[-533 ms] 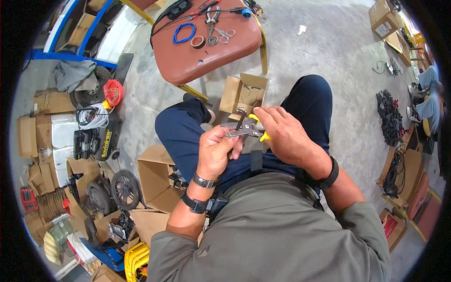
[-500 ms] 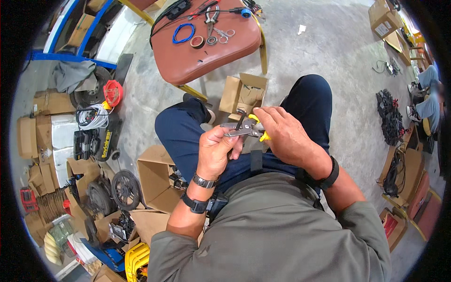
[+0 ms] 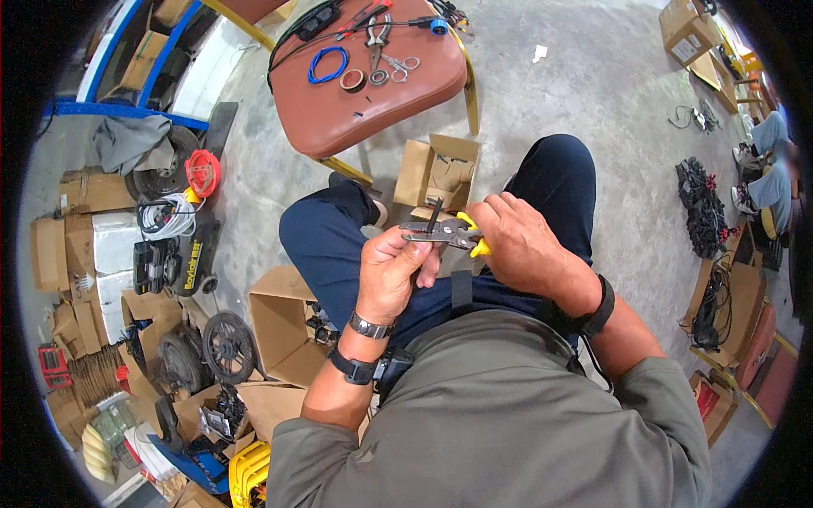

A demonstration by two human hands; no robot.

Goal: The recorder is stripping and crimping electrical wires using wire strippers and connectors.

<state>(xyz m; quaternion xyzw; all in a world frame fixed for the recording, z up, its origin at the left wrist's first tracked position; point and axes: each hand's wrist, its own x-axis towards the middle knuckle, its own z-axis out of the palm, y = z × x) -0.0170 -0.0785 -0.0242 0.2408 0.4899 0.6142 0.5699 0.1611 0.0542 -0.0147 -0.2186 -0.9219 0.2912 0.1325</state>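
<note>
My right hand (image 3: pixel 518 241) is closed around the yellow handles of a pair of wire strippers (image 3: pixel 455 236), whose grey jaws point left over my lap. A short black cable (image 3: pixel 434 215) stands up at the jaws. My left hand (image 3: pixel 388 269) pinches the lower part of that cable, with its thumb and fingers close against the tool. Those fingers partly hide the cable, and I cannot tell how deep the jaws sit on it.
Ahead, a brown padded chair (image 3: pixel 364 114) carries pliers (image 3: pixel 377 42), scissors (image 3: pixel 400 68), tape and a blue wire coil (image 3: pixel 328 65). A small open cardboard box (image 3: pixel 415 173) with dark scraps stands between my feet. Boxes and wheels crowd the left. Another person's legs (image 3: pixel 766 169) show far right.
My right hand and the strippers' handles have shifted slightly to the right. The left hand stays nearly in place, still pinching the cable at the jaws.
</note>
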